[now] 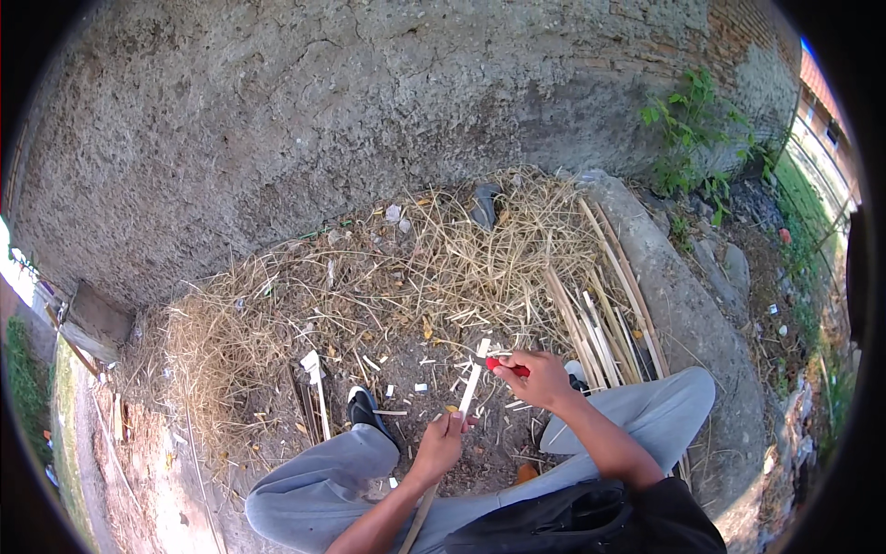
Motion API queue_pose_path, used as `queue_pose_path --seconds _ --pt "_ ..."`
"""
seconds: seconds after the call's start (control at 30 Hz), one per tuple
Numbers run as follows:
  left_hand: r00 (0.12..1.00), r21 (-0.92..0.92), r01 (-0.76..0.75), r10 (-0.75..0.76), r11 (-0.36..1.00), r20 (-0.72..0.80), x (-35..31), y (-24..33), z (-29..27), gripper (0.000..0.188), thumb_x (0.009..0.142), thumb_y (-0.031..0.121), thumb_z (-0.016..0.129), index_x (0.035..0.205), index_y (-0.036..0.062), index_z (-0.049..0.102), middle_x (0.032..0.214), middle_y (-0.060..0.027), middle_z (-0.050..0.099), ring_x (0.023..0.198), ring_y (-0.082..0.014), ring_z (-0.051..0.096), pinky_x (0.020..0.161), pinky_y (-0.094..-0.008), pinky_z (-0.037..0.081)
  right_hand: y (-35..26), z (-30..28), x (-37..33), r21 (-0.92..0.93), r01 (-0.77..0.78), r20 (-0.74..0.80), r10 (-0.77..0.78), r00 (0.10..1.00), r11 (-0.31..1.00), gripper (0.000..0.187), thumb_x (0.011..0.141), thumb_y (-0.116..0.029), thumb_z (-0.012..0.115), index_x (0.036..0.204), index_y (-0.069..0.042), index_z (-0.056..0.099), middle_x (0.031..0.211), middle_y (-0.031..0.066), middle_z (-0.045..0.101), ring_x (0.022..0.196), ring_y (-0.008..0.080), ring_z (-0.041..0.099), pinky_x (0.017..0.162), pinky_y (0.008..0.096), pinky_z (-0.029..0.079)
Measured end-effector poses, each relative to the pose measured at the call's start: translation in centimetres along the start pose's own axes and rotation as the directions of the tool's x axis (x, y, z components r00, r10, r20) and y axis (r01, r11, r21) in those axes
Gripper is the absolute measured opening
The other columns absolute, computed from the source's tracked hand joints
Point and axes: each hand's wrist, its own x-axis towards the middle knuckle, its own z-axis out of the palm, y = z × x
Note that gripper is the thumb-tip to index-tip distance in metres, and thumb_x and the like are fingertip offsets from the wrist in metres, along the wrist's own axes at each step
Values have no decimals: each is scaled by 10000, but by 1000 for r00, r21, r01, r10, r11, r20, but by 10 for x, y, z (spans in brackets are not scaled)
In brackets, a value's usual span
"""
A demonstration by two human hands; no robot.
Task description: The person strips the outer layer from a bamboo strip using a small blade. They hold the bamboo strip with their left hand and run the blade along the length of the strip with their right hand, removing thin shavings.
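Here's the left hand (438,452), fingers pinching a pale strip (470,391) that slants up and away over the dirt ground (482,464), between the bent knees. And the right hand (540,379), wrapped around a red-handled tool (508,367), its dark end right at the strip's upper part; whether it touches is too small to tell! Below, pale chips lie scattered near a dark shoe (365,408). Over at the ground's right edge, long strips (604,334) lie beside the concrete slab (697,295), and dry straw (517,245) lines the far edge, along the rough wall (351,120).
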Motion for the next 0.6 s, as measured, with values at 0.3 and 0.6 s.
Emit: queue_pose_path --seconds 0.3,0.6 --pt "997 218 -37 51 975 -60 -7 1 4 450 1064 317 334 923 -6 614 691 -78 562 617 -216 537 648 -386 462 -7 2 -2 -39 18 17 -17 1000 999 241 862 -364 708 808 -130 690 783 32 707 677 283 682 575 396 536" --pt "1000 231 14 -18 973 16 -17 18 -2 469 1053 331 348 898 -2 639 700 -124 569 638 -258 571 630 -399 445 3 1 -4 -92 92 -28 -95 995 991 227 836 -380 731 789 -159 716 766 7 705 650 249 680 524 367 527"
